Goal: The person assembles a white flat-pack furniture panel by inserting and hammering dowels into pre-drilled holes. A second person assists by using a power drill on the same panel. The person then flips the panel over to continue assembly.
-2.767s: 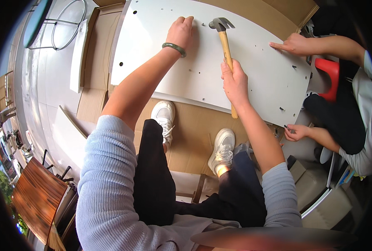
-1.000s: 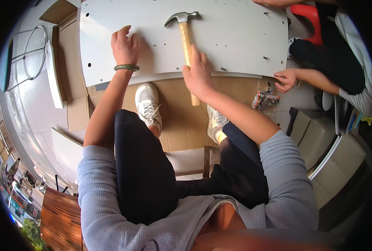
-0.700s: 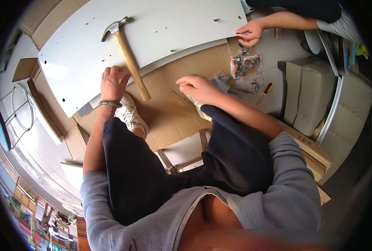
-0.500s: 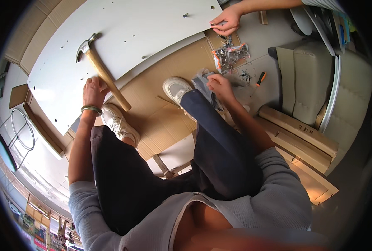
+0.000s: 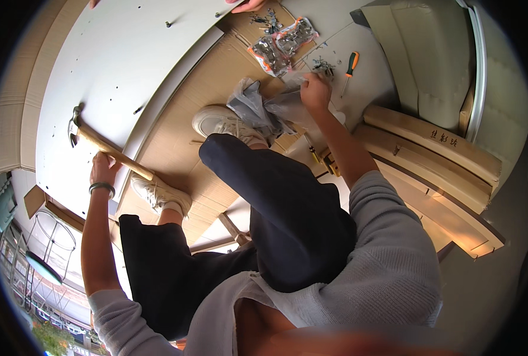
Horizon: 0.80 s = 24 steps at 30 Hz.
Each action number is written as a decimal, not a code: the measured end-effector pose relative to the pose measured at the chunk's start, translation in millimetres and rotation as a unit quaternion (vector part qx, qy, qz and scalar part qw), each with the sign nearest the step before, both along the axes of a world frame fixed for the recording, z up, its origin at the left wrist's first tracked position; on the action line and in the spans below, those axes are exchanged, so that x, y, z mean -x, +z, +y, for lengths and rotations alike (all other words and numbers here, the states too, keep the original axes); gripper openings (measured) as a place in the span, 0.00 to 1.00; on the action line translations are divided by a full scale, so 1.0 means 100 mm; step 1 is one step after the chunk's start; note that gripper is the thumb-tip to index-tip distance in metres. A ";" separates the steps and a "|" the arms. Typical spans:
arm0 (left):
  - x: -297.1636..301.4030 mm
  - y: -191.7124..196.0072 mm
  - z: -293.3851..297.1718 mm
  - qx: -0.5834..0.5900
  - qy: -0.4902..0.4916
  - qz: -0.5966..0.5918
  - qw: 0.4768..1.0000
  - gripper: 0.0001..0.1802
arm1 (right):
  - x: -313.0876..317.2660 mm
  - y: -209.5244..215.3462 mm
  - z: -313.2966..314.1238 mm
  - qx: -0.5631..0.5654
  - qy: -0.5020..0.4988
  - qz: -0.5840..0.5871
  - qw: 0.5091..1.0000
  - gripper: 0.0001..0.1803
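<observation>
A large white panel (image 5: pixel 107 65) with small holes and a few fittings lies at the left. Across its near edge rests a claw hammer (image 5: pixel 118 155), its metal head on the panel and its wooden handle toward me. My left hand (image 5: pixel 104 169) grips the panel's edge beside that handle, fingers bent and partly hidden. Over the floor, my right hand (image 5: pixel 316 92) is closed, next to a small pile of screws (image 5: pixel 323 66) and a clear plastic bag (image 5: pixel 285 107). Whatever it may hold does not show.
Clear packets of hardware (image 5: pixel 282 46) and more loose screws (image 5: pixel 267 22) lie near another person's hand (image 5: pixel 249 5). A screwdriver (image 5: pixel 351 64) lies to the right. Cardboard (image 5: pixel 175 127) is underfoot; long boxes (image 5: pixel 433 142) and a beige padded seat (image 5: pixel 427 59) stand at right.
My view has shifted, with the panel and hammer now lower left. My right hand has reached forward toward the screw pile. The other person's hand is mostly out of view.
</observation>
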State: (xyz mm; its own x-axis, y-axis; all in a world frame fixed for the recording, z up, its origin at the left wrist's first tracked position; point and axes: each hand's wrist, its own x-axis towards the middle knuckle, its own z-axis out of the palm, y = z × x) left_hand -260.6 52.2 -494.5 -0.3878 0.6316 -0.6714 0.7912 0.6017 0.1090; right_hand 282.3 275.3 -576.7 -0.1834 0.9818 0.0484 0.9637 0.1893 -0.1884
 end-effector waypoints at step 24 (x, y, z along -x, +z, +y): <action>0.08 -0.17 -0.14 0.010 0.056 0.006 0.998 0.16 | -0.68 -0.74 0.78 0.082 -0.169 0.019 0.982 0.07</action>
State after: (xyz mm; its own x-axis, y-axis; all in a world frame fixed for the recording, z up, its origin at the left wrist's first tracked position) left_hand -268.1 37.8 -511.7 -0.4635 0.5696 -0.6788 0.7198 0.6888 0.0865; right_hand 350.6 353.3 -651.0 0.1535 0.9815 -0.1142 0.9580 -0.1761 -0.2262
